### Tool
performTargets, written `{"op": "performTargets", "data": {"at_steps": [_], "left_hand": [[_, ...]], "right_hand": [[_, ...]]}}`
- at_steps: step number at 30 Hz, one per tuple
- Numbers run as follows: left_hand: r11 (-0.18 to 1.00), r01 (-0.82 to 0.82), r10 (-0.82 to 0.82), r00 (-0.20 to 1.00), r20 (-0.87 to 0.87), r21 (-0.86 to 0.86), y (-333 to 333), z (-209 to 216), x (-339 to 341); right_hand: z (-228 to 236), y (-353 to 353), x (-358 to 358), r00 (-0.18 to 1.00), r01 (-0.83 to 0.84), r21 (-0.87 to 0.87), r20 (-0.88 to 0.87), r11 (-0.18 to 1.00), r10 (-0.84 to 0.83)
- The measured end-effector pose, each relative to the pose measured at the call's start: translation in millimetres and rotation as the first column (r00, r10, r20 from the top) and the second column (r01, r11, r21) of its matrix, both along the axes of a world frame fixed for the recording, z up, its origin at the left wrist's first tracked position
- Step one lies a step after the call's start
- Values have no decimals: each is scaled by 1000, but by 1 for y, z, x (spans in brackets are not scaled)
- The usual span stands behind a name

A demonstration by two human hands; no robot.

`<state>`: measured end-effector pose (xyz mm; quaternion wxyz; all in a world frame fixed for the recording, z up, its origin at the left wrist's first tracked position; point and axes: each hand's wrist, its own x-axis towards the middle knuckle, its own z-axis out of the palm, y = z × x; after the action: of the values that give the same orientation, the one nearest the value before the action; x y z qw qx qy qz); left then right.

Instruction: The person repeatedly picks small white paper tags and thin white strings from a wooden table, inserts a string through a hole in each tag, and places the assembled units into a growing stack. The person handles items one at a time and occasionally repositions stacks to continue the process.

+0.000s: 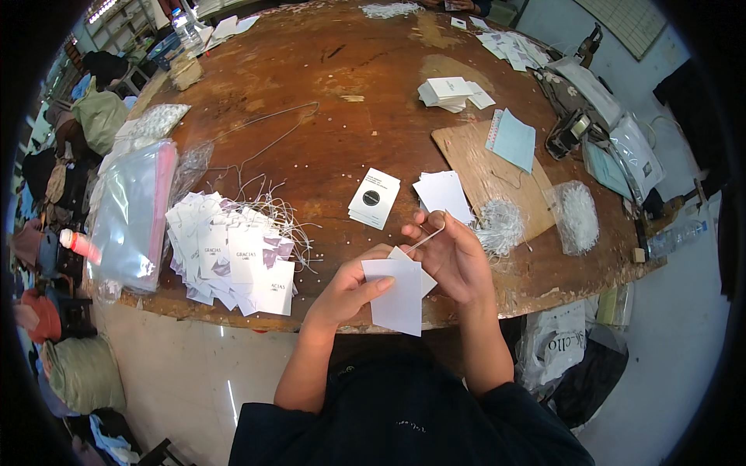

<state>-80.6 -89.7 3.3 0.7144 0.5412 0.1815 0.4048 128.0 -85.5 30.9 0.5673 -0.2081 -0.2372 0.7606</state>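
Near the front edge of the table, my left hand (pixel 353 287) is closed on white hang tags (pixel 395 299), thumb flat on the front one. Another tag's corner sticks out behind, at an angle. My right hand (pixel 458 268) pinches a thin white string (pixel 423 239) whose lower end meets the top of the tags. Whether it passes through a hole is hidden. Just beyond my hands lie a small stack of cards with a black circle (pixel 373 199) and a stack of white cards (pixel 444 194). A bundle of white strings (pixel 500 224) lies beside my right hand.
A heap of strung tags (pixel 237 256) lies at left, beside clear plastic bags (pixel 136 217). To the right are a wooden board (pixel 474 151), a light blue notebook (pixel 513 140) and a bagged bundle of strings (pixel 576 217). More cards (pixel 447 91) sit farther back.
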Motion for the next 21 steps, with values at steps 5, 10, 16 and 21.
{"op": "performTargets", "data": {"at_steps": [5,10,16,21], "left_hand": [[992,-30,49,987,153,-119,0,2,-11],[980,-35,67,985,160,-194,0,-4,-12],[955,-24,80,980,180,-295,-3,-6,-18],[999,-35,37,998,-51,32,-1,0,-15]], "right_hand": [[-4,-4,1,984,-162,73,82,984,156],[-10,-11,-1,982,-187,251,72,950,174],[-6,-9,7,990,-110,311,-46,944,130],[-8,-3,-2,793,199,347,492,917,-359]]}}
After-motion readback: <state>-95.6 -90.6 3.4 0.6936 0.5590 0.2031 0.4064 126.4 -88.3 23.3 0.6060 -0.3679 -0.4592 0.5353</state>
